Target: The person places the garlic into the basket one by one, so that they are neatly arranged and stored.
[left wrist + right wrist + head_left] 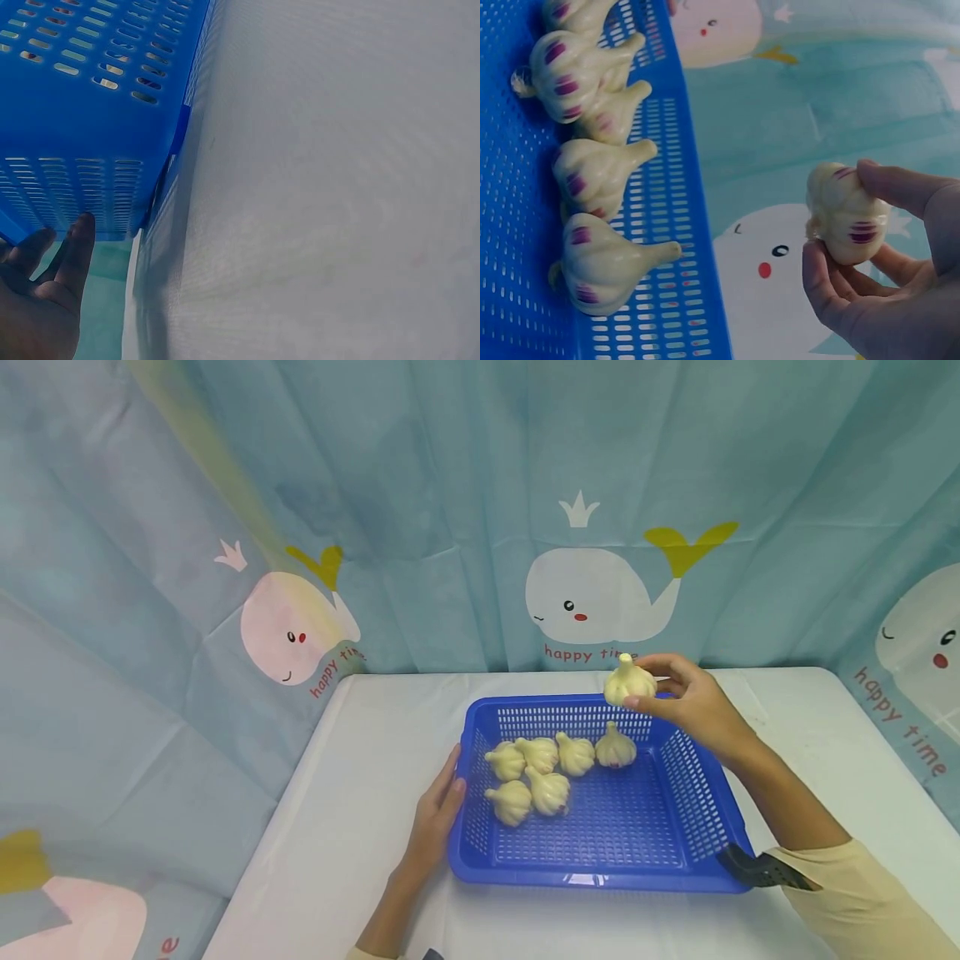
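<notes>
A blue perforated plastic basket [592, 882] stands on the table, with several garlic bulbs [512, 802] grouped toward its left and back. Above the basket's back rim, my right hand [693, 702] pinches one garlic bulb [628, 683] between thumb and fingers, its stem pointing up. Purple streaks mark that bulb in the right wrist view, where my right hand [907, 255] holds it beside the basket wall [694, 187]. My left hand [437, 814] rests against the basket's left side, fingers extended. In the left wrist view the fingers of my left hand [49, 292] touch the basket's outer wall [82, 131].
A white cloth covers the table [360, 777]. Blue-green curtains [450, 527] printed with whales hang behind and at both sides. A black strap [757, 867] at my right sleeve lies over the basket's front right corner.
</notes>
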The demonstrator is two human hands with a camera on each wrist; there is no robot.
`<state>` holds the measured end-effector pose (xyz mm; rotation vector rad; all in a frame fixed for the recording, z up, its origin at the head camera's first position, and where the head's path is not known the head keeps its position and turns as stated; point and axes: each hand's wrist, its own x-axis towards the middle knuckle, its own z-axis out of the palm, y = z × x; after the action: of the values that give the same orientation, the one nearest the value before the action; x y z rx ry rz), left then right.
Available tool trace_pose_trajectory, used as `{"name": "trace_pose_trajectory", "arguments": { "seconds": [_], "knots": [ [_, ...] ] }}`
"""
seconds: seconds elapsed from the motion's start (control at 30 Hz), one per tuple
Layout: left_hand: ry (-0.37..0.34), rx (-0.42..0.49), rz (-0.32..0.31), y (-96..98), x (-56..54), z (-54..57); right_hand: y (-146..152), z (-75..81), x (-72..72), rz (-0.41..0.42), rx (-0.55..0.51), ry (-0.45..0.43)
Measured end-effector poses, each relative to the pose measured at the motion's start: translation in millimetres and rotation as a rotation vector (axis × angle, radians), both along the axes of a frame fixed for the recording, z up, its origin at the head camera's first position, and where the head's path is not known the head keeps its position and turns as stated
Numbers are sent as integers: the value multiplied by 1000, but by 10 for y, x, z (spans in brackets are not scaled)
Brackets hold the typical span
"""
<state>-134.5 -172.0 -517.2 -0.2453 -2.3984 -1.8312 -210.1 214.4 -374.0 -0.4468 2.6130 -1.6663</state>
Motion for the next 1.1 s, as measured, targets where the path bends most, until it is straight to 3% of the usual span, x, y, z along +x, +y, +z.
{"name": "trace_pose_trajectory", "arguments": {
  "seconds": [0.67,1.1],
  "knots": [
    [-15,-1,3,13,21,31,-105,-179,-129,103,60,-79],
    [-19,-9,10,18,18,16,-171,-277,-197,187,157,-119]
  ]
}}
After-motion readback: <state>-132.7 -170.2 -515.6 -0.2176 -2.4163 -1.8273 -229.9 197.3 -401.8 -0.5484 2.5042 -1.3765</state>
